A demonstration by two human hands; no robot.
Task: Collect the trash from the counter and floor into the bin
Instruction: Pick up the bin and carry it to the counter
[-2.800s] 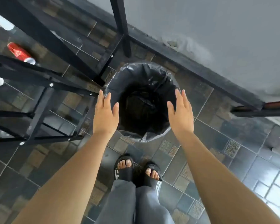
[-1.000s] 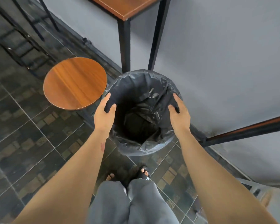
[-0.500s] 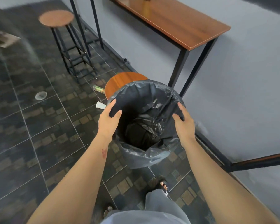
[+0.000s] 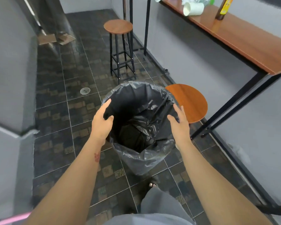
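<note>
The bin [image 4: 133, 159], lined with a black plastic bag, is between my hands in the middle of the view, over the tiled floor. My left hand [image 4: 101, 122] holds its left rim, thumb inside and fingers along the outside. On the right rim my right hand [image 4: 179, 124] has the same hold. Whether the bin's base touches the floor I cannot tell. Trash lies on the wooden counter [image 4: 243, 38] at the top right: a tipped white paper cup [image 4: 193, 8], crumpled clear plastic [image 4: 199, 0] and a dark bottle [image 4: 223, 8] with a yellow label.
A round stool [image 4: 191, 101] stands just right of the bin, under the counter, and a taller stool [image 4: 118, 26] stands farther back. On the floor lie a clear plastic lid [image 4: 85, 90] and cardboard pieces [image 4: 47, 39]. Grey walls close in on the left and right.
Both hands took hold of the bin's rim and carried it away from the wall. The view rose, so the counter top and the far floor now show.
</note>
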